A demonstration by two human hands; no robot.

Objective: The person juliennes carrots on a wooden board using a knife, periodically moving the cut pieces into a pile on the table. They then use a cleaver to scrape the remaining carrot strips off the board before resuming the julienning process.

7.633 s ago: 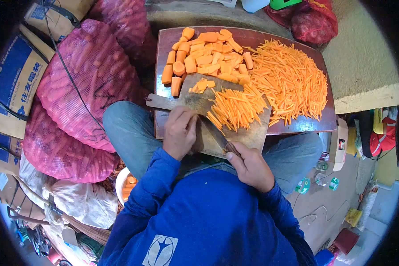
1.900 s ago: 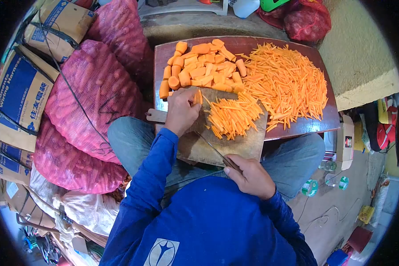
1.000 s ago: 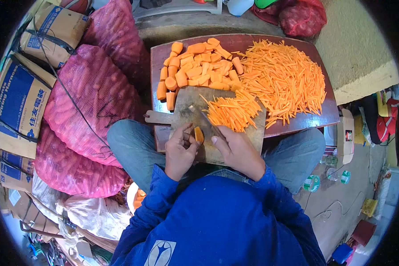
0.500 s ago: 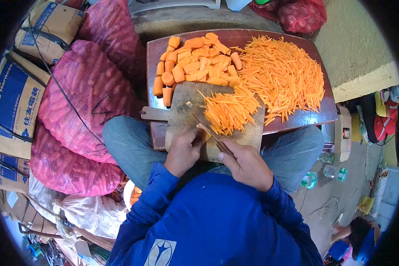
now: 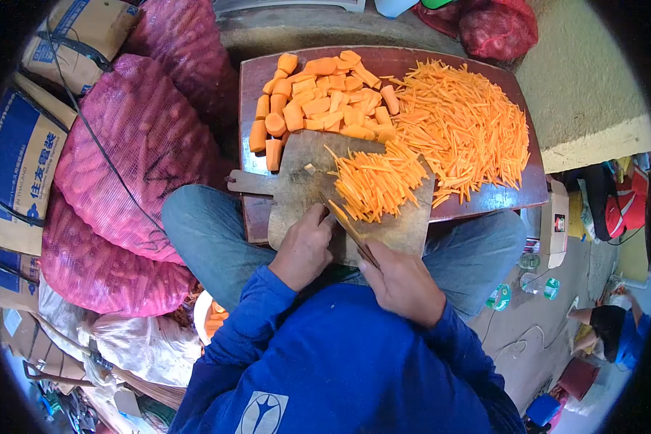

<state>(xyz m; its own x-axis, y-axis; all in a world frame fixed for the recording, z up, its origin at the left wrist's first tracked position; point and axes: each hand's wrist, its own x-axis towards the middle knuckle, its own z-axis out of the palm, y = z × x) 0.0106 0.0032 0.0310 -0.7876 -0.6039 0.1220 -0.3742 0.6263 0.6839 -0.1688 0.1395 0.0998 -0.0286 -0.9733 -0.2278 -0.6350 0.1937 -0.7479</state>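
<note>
My right hand point(image 5: 405, 281) is closed round the handle of a knife point(image 5: 354, 235), whose blade points up and left over the wooden cutting board point(image 5: 293, 170). Beside the blade, the fingers of my left hand point(image 5: 305, 246) press together on a carrot piece that they mostly hide. Thin carrot strips point(image 5: 380, 179) lie heaped on the board's right half. Behind the board are thick carrot chunks point(image 5: 318, 98), and a large pile of carrot shreds point(image 5: 463, 126) covers the table's right side.
The board rests on a dark red table point(image 5: 249, 79) and partly over my lap. Full pink mesh sacks point(image 5: 130, 159) and cartons point(image 5: 25, 163) stand at the left. Bottles point(image 5: 499, 296) are on the floor at the right, where another person point(image 5: 611, 325) is partly visible.
The knife and my right hand have shifted slightly, and the blade now sits closer to my left fingertips. The other person at the lower right has moved upward in view.
</note>
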